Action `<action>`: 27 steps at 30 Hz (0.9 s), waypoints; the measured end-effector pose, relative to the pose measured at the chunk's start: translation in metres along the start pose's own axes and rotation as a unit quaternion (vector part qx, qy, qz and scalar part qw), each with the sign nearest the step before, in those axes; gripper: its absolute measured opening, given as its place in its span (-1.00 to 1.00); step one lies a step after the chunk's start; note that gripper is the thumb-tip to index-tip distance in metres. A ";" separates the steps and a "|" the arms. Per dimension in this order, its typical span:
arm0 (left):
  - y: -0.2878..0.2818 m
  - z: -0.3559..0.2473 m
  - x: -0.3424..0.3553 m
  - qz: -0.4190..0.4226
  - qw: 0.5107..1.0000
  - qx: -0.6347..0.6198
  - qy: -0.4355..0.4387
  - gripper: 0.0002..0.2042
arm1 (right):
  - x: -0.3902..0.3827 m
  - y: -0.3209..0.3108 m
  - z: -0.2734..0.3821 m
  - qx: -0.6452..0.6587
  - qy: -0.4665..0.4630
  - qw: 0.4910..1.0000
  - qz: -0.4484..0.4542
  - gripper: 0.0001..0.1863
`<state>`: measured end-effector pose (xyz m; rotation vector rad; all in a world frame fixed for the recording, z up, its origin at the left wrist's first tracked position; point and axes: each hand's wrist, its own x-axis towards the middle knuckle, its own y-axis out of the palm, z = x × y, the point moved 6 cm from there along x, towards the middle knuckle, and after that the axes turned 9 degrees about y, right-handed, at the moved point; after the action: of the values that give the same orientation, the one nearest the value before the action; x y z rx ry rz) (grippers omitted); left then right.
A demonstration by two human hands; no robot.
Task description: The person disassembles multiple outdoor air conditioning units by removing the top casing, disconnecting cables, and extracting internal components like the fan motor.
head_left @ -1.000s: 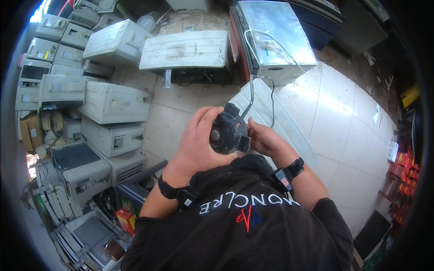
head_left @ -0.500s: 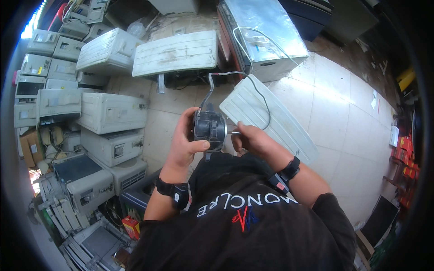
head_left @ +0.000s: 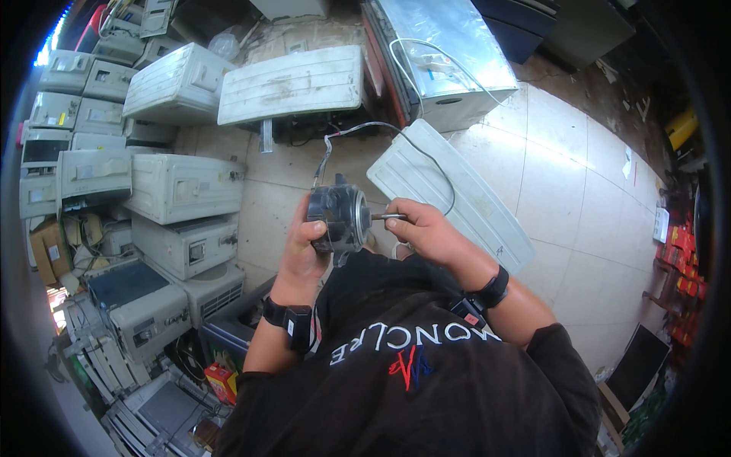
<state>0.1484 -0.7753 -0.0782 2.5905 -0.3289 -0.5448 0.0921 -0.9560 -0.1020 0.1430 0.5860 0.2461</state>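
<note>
From the head view: a dark, round motor (head_left: 335, 217) is held up in front of a black shirt (head_left: 487, 388). The left hand (head_left: 303, 255) has its fingers wrapped around the casing; the right hand (head_left: 434, 232) has its fingers pinching the thin metal shaft (head_left: 391, 216), which points right. A cable (head_left: 433, 158) loops from the motor's top across a pale panel (head_left: 449, 198). Handling it well likely calls for a steady left grip, light right-hand pressure, and slack cable.

The motor (head_left: 335, 217) fills the space left of the right hand (head_left: 434, 236), its shaft (head_left: 379, 216) bridging the gap. Ahead, the cable (head_left: 373, 124) loops across the way, crossing over the panel (head_left: 464, 206) in view. Rightward, above the floor (head_left: 571, 228), passage is open; stacked units (head_left: 190, 186) block the far left.
</note>
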 end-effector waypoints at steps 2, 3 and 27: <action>-0.001 0.005 0.001 0.024 0.998 -0.048 -0.021 -0.30 | -0.005 -0.001 0.013 -0.066 -0.050 0.996 -0.028 -0.84; -0.001 0.007 0.001 0.036 0.996 -0.071 -0.031 -0.32 | -0.006 -0.002 0.021 -0.109 -0.082 0.990 -0.040 -0.84; -0.007 0.035 0.001 0.010 0.977 -0.170 -0.129 -0.39 | -0.013 -0.004 0.035 -0.366 -0.211 0.896 -0.140 -0.84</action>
<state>0.1355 -0.7837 -0.1102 2.1878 -0.3138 -0.8551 0.1014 -0.9660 -0.0673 -0.6076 0.0486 0.1337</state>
